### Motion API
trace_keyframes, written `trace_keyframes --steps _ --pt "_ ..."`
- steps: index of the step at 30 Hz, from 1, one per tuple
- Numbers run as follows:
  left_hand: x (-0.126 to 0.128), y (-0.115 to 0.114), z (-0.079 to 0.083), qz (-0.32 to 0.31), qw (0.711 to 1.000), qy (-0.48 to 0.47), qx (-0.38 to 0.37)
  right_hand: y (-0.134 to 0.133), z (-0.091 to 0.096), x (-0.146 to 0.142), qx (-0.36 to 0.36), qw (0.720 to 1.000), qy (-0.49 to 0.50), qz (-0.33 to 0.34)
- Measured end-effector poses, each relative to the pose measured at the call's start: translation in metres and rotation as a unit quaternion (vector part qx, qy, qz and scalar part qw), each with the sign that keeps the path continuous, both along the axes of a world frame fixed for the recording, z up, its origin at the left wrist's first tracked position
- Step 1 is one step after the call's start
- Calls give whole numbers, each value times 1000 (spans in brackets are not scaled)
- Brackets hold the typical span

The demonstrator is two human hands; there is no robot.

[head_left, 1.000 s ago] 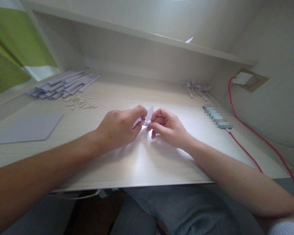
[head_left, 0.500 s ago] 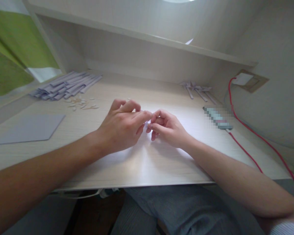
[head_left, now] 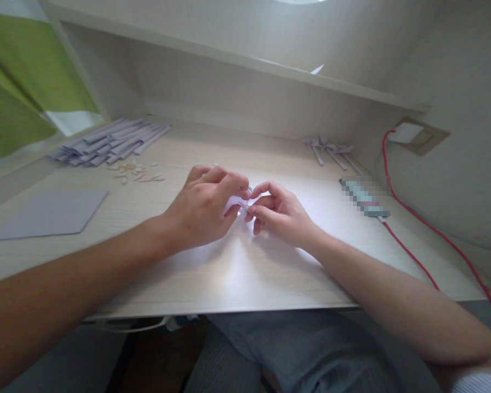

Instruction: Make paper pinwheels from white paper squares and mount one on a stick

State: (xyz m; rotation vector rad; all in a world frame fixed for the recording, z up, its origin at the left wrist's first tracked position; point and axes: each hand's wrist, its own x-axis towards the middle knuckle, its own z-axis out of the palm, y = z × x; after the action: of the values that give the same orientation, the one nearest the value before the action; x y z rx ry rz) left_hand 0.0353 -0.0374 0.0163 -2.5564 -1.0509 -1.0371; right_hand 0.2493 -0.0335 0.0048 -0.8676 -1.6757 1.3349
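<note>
Over the middle of the desk, my right hand [head_left: 281, 215] pinches a small whitish piece of paper [head_left: 243, 206] between thumb and forefinger. Its other fingers curl loosely beneath. My left hand [head_left: 204, 204] is just left of it, palm down, with thumb and forefinger parted around the paper's left side. The left thumb tip is close to the paper; whether it touches cannot be made out. Much of the piece is hidden by fingers, and its exact shape is too small to tell.
Rolled paper tubes [head_left: 112, 143] are piled at the back left, with small cotton-tipped bits [head_left: 137, 173] before them. A flat pale sheet [head_left: 51, 214] lies nearer. Folded paper pieces on stems [head_left: 329, 150] rest at the back right, near a phone [head_left: 364, 197] and red cable [head_left: 411, 259].
My left thumb and forefinger have spread apart, showing more of the small paper between the hands. The right hand keeps its pinch and has hardly moved.
</note>
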Motion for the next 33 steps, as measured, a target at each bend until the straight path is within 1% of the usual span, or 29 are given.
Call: trace_keyframes --steps 6,12,18,26,30,33 --pt "1 -1 2 -9 1000 7 -3 -1 -1 1 21 1000 -9 -4" --pt "0 -1 1 -12 1000 21 18 1 -3 2 26 999 -20 -14" --pt "0 -1 1 -22 999 29 17 4 -7 2 18 1000 10 -7" --pt "0 -2 1 -33 999 40 16 3 -1 -1 13 999 -22 -38" --pt "-1 1 1 -16 999 24 35 3 -2 -1 9 998 -40 -52" --pt "-3 3 2 28 999 -10 36 4 -3 -1 -2 997 -42 -57"
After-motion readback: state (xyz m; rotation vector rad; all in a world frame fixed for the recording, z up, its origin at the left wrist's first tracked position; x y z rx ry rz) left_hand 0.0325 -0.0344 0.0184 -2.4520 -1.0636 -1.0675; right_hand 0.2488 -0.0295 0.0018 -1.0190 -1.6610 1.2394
